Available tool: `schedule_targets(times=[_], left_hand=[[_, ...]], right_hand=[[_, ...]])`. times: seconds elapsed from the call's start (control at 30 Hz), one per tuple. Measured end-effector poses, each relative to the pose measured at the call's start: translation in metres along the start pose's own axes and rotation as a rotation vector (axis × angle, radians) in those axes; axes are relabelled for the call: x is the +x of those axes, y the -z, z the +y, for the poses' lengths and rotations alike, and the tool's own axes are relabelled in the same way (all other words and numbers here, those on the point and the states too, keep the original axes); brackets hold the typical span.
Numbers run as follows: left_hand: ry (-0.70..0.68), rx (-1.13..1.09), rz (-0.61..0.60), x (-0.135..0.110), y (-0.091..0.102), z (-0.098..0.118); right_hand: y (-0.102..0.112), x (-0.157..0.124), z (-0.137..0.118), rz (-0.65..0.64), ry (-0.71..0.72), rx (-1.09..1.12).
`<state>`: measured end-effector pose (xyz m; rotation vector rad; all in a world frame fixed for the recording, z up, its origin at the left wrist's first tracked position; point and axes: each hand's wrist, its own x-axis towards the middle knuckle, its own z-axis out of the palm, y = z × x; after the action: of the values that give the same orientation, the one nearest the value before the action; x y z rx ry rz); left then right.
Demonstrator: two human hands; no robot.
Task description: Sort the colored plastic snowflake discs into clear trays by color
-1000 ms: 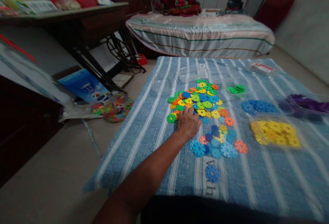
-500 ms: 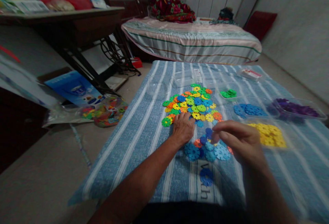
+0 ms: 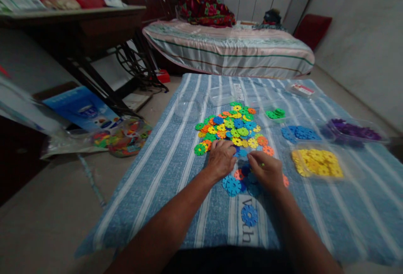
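Note:
A heap of flat, toothed plastic discs (image 3: 234,128) in mixed colours lies on a blue striped cloth (image 3: 176,165). My left hand (image 3: 221,160) rests palm down on the near edge of the heap, fingers curled over the discs. My right hand (image 3: 267,172) lies beside it, over a smaller cluster of blue discs (image 3: 233,185), fingertips pinched down among them; what they hold is hidden. One blue disc (image 3: 249,215) lies alone nearer to me.
Clear tubs at the right hold sorted discs: yellow (image 3: 316,163), blue (image 3: 299,133), purple (image 3: 354,131), green (image 3: 275,113). Empty clear containers (image 3: 189,108) stand behind the heap. A bag of discs (image 3: 124,137) lies on the floor at left, a table (image 3: 78,18) and bed (image 3: 226,47) beyond.
My right hand came into view from the right and dropped onto the blue discs beside my left hand. My left hand stayed at the heap's near edge.

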<state>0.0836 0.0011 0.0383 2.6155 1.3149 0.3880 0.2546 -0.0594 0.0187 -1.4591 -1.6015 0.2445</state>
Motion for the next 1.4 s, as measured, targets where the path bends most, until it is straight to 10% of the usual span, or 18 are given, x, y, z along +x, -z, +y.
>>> schedule_targets(times=[0.43, 1.4], left_hand=[[-0.029, -0.075, -0.007, 0.001, -0.005, -0.002], [-0.049, 0.094, -0.038, 0.000, 0.002, 0.002]], right_hand=[[-0.012, -0.001, 0.016, -0.014, 0.285, -0.242], [-0.025, -0.007, 0.008, -0.143, 0.219, -0.567]])
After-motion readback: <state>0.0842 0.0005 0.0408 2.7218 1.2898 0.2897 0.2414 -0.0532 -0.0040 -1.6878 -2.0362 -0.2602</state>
